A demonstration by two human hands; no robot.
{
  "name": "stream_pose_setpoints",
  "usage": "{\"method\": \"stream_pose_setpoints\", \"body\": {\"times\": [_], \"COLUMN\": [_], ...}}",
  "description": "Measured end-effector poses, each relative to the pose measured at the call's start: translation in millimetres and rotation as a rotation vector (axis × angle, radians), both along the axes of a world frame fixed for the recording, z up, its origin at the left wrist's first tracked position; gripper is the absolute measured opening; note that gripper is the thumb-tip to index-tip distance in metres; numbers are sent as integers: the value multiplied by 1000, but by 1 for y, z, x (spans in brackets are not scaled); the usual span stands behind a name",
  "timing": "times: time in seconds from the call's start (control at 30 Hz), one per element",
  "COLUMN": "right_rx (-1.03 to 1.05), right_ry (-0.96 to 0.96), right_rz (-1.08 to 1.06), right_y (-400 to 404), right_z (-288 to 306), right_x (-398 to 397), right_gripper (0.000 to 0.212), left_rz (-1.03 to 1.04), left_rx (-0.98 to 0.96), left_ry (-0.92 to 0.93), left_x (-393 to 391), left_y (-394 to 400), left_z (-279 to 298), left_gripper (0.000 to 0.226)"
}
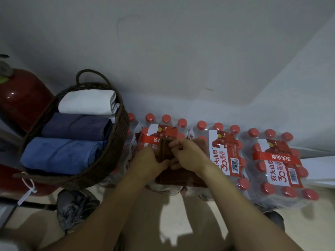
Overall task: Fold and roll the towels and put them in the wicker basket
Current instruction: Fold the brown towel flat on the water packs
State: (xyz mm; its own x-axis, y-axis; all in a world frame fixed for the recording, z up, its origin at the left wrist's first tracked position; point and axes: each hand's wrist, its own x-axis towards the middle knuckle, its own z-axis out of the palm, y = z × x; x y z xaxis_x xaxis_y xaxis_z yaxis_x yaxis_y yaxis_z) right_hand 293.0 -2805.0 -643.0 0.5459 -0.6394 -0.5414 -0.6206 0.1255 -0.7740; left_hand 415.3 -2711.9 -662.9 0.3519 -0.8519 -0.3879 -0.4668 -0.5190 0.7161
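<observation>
- Both hands grip a brown towel that lies on top of the shrink-wrapped packs of water bottles; the left hand curls over the rolled part of the cloth, and the right hand pinches the same roll from the other side, fingers bent.
- Far left: a red cylinder stands against the wall, partly behind the basket.
- Left: the wicker basket, dark brown with a loop handle at its far rim, holds three rolled towels lying side by side, each touching the next.
- Within the basket, far to near: a white towel, a dark purple-grey towel, a blue towel.
- Below the basket: a crumpled grey cloth lies on the floor.
- Centre: the unrolled part of the brown towel extends toward the person, flat on the packs, near their front edge.
- Right: two further packs with red caps and red-and-white labels sit just beside one another along the wall.
</observation>
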Motion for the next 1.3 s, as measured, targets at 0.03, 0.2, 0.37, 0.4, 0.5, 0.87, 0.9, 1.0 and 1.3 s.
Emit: {"method": "stream_pose_setpoints", "body": {"times": [0.03, 0.2, 0.37, 0.4, 0.5, 0.87, 0.9, 1.0, 1.3], "right_rx": [42, -9, -863, -969, -1197, -709, -665, -526, -554], "right_ry": [-16, 77, 218, 196, 164, -123, -140, -169, 149], "right_rz": [-14, 58, 227, 313, 586, 227, 199, 117, -252], "right_y": [-2, -6, -18, -18, -9, -6, -7, -15, -46], "right_z": [3, 27, 70, 79, 95, 99, 91, 74, 18], "right_x": [-2, -14, -48, -61, -103, -181, -183, -191, -180], "right_gripper": [27, 39, 76, 81, 54, 8, 8, 9, 48], "left_rz": [-16, -19, -76, -101, -221, -90, -80, -78, 44], "left_rx": [0, -86, -489, -577, -774, -816, -776, -638, -387], "left_ry": [4, -29, -171, -183, -173, 213, 254, 400, -174], "left_x": [-1, -19, -44, -48, -61, -98, -100, -103, -101], "left_y": [0, -1, -8, -9, -9, -6, -7, -13, -57], "left_z": [1, 8, 42, 51, 80, 77, 72, 59, 17], "left_gripper": [13, 22, 16, 16, 18, 22, 23, 22, 40]}}
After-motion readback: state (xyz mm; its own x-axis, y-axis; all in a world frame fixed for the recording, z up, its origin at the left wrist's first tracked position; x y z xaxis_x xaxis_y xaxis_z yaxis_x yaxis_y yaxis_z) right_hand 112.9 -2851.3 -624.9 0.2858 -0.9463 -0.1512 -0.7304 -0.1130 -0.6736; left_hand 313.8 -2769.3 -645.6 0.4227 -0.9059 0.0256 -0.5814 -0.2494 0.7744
